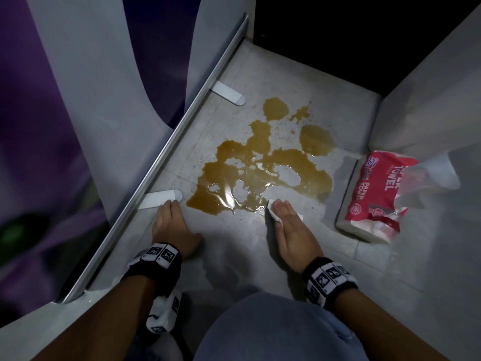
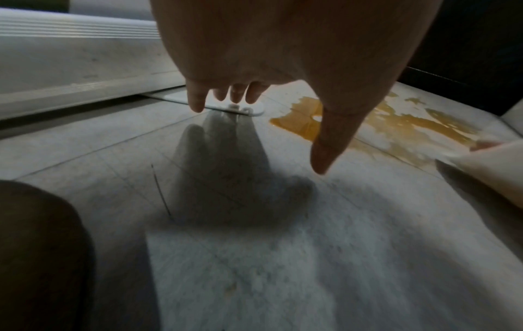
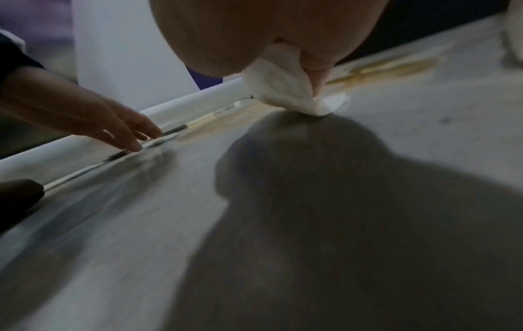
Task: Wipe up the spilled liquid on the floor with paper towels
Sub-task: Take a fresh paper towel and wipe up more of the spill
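A metal rail runs diagonally along the floor's left edge. Two white brackets jut from it onto the tiles. Purple-and-white panels rise behind the rail. A grey wall stands at right.

Brown spill, red-white towel pack, grey floor.

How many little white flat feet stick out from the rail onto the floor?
2. One foot sits farther along the rail, past the spill. The other foot is under the left hand fingertips. More may be hidden.
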Demonstrator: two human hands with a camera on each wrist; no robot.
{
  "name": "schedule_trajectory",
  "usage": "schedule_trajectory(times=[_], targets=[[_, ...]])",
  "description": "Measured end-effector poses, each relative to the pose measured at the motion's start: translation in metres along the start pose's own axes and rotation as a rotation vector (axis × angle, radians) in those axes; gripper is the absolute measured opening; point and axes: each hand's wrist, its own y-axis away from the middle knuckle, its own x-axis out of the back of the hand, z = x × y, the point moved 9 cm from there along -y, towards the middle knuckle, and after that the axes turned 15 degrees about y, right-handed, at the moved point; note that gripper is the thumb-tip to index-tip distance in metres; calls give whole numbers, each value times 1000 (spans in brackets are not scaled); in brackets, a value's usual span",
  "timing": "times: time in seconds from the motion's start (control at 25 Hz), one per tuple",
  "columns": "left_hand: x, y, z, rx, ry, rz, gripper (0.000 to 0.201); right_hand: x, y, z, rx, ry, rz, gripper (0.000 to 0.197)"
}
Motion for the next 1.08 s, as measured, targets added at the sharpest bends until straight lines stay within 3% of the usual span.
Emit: schedule_trajectory(times=[0.16, 0.32, 0.48, 0.76, 1.08], targets=[[0, -5, -4, 34, -39, -4, 140, -29, -10, -3, -143, 44, -17, 71], [-4, -5, -5, 49, -157, -23, 155, -40, -20, -18, -205, 127, 11, 66], [-5, -13, -16, 95, -207, -119, 161, -42, -21, -25, -137, 235, 58, 61], [-8, -13, -17, 114, -220, -193, 160, -51, -29, -31, -225, -12, 47, 69], [-6, -12, -12, 152, -217, -226, 159, -53, -70, -47, -203, 133, 29, 58]])
